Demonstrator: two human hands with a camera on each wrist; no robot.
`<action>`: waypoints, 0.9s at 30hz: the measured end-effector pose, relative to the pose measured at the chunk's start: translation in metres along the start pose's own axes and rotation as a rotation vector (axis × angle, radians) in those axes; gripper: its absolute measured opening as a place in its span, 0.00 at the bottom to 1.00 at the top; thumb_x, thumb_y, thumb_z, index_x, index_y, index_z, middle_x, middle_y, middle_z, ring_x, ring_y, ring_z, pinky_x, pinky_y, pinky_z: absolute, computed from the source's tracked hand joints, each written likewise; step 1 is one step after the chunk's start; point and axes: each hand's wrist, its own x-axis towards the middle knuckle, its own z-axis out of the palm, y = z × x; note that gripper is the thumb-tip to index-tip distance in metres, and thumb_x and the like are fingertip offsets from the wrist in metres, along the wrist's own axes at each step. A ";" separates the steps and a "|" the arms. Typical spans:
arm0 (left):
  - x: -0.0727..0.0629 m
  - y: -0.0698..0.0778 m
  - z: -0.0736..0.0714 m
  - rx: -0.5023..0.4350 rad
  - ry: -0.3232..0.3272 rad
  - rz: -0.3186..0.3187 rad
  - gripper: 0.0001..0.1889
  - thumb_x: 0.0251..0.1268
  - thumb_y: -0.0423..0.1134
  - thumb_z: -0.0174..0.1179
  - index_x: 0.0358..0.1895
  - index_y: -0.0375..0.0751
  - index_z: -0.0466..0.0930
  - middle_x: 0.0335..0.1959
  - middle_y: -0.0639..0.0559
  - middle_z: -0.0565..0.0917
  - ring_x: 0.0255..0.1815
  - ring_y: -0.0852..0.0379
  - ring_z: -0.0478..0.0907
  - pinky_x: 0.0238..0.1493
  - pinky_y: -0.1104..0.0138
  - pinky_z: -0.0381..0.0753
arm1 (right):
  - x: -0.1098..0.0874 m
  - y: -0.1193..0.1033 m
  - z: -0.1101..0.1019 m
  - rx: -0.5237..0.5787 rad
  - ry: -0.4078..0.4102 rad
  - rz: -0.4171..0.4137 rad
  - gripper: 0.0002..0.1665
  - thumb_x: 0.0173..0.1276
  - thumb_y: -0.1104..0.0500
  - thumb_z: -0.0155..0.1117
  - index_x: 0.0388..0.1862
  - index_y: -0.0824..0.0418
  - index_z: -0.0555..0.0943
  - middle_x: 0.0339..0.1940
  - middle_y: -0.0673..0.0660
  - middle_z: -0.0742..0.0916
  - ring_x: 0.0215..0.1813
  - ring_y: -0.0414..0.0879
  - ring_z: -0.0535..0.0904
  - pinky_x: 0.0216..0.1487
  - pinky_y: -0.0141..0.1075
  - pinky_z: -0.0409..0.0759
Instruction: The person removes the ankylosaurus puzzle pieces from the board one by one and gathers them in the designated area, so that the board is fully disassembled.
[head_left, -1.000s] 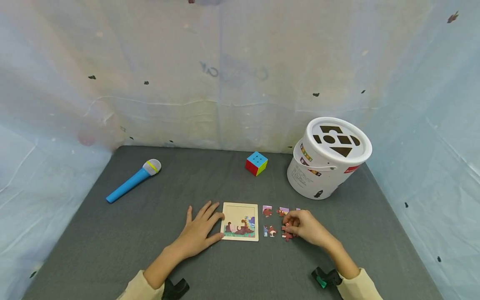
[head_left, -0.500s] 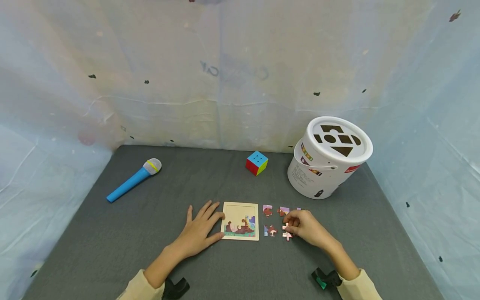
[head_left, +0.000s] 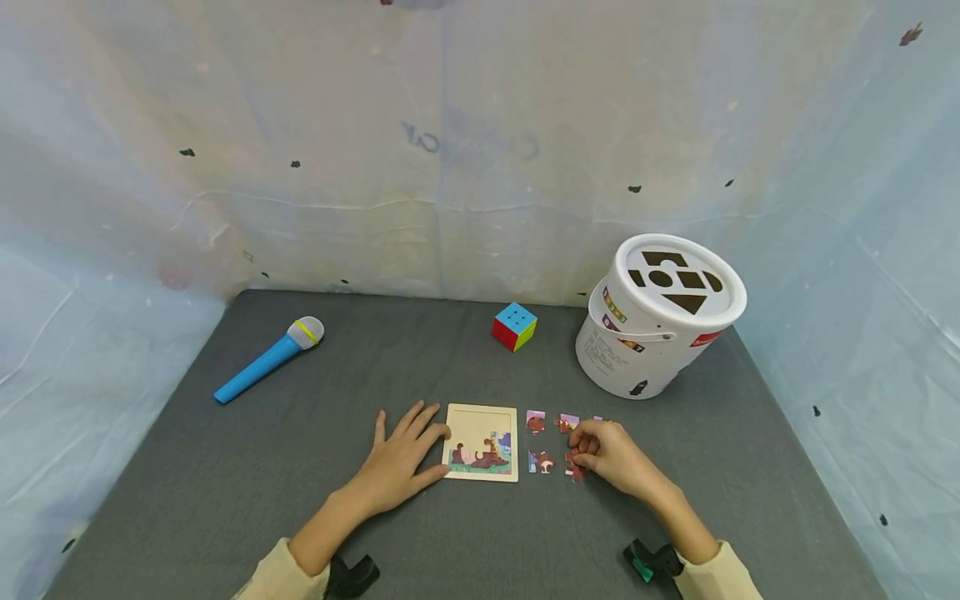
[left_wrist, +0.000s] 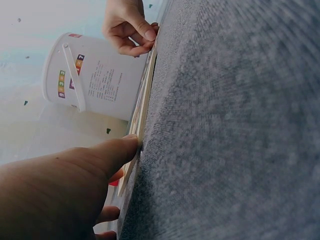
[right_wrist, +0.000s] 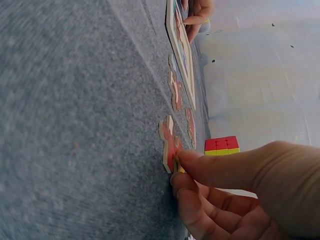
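A square wooden puzzle board lies on the grey table, its lower part filled with picture pieces. My left hand rests beside it with fingers spread; thumb and index finger touch its left edge. In the left wrist view the thumb presses on the board's rim. Right of the board, my right hand pinches a reddish puzzle piece by its edge between thumb and index finger, low over the table. Loose puzzle pieces lie around it, including one brown and white piece; some are partly hidden by the hand.
A blue toy microphone lies at the back left. A puzzle cube sits behind the board. At the back right stands a white bucket with shaped holes in its lid. Plastic sheeting surrounds the table.
The reddish piece at my right fingertips turned pale with glare, then red again, so its tilt has shifted slightly. The right hand has barely moved; the left hand stays in place.
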 end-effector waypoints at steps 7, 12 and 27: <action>0.000 0.001 -0.001 -0.002 -0.004 -0.004 0.23 0.68 0.58 0.61 0.61 0.55 0.73 0.77 0.41 0.61 0.79 0.37 0.50 0.63 0.23 0.38 | -0.001 -0.001 0.001 -0.043 0.021 -0.057 0.10 0.59 0.75 0.71 0.30 0.63 0.79 0.24 0.50 0.80 0.26 0.35 0.74 0.26 0.31 0.76; 0.000 0.001 -0.001 -0.002 0.003 -0.004 0.22 0.68 0.58 0.62 0.60 0.55 0.74 0.76 0.41 0.61 0.78 0.37 0.51 0.63 0.23 0.38 | -0.001 -0.004 0.002 -0.074 0.017 -0.043 0.12 0.59 0.75 0.71 0.27 0.61 0.79 0.24 0.48 0.79 0.25 0.34 0.73 0.26 0.31 0.75; -0.001 0.001 0.000 -0.002 0.002 -0.005 0.22 0.68 0.58 0.61 0.61 0.55 0.74 0.77 0.41 0.61 0.79 0.37 0.50 0.63 0.24 0.37 | 0.022 -0.031 0.008 -0.174 0.003 -0.068 0.11 0.57 0.73 0.73 0.33 0.62 0.81 0.28 0.49 0.80 0.29 0.36 0.72 0.29 0.32 0.75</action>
